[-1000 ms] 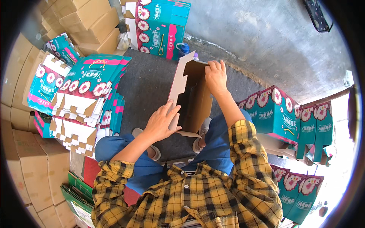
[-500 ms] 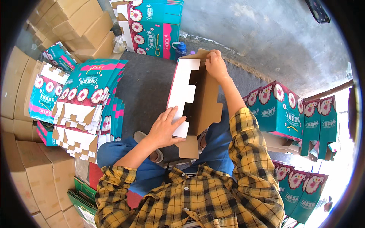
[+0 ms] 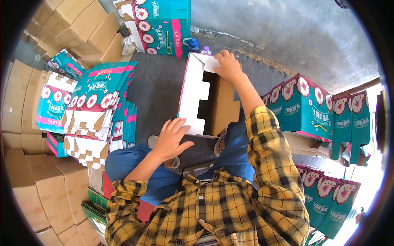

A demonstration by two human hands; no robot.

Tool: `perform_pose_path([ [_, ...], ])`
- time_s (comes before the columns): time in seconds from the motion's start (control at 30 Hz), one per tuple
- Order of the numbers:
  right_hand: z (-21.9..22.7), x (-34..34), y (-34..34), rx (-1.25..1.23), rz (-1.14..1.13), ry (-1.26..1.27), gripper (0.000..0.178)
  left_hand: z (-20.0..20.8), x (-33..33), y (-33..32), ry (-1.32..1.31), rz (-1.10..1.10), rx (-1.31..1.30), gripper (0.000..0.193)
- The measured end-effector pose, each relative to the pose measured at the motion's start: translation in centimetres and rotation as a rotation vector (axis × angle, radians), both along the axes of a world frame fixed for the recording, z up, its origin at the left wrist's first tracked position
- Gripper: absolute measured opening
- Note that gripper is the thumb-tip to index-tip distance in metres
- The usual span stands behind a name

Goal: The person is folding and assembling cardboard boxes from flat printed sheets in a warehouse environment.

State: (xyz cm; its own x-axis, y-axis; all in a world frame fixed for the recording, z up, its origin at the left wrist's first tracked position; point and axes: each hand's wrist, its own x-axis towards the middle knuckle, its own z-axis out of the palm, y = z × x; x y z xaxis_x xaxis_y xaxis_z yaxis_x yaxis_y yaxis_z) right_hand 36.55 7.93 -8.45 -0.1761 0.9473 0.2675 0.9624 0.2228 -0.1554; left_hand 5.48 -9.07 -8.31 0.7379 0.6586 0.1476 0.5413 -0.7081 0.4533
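Observation:
A cardboard carton (image 3: 191,98) stands on the dark floor between my legs, its top open. Its left top flap is white with square notches, and the right one shows brown. At the far end a white flap (image 3: 208,62) is folded inward across the opening. My right hand (image 3: 228,66) grips that end, fingers bent over the edge and thumb on the flap. My left hand (image 3: 170,140) is open, fingers spread, with the fingertips at the near left corner of the carton. The near end flap is folded down inside or outside; I cannot tell which.
Stacked flat teal cartons (image 3: 92,88) lie at the left, before piled brown boxes (image 3: 53,184). More flat cartons (image 3: 164,30) lean at the back, near a blue bottle (image 3: 193,44). Formed teal cartons (image 3: 310,110) stand at the right. A grey wall (image 3: 279,33) bounds the far side.
My right hand has brought the far end flap down across the opening. The near brown flap no longer sticks out toward me. My left hand has slid off the white flap to the corner.

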Motion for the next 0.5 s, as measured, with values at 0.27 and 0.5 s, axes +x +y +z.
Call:
perform_pose_path([
  [0.27, 1.0, -2.3, 0.0, -0.349, -0.214, -0.124, 0.060, -2.8, 5.1, -2.4, 0.035, 0.447, 0.191, 0.058],
  [0.5, 1.6, -1.6, -0.7, -0.402, -0.232, -0.147, 0.056, -2.6, 10.8, -5.1, -0.158, 0.369, 0.084, 0.047],
])
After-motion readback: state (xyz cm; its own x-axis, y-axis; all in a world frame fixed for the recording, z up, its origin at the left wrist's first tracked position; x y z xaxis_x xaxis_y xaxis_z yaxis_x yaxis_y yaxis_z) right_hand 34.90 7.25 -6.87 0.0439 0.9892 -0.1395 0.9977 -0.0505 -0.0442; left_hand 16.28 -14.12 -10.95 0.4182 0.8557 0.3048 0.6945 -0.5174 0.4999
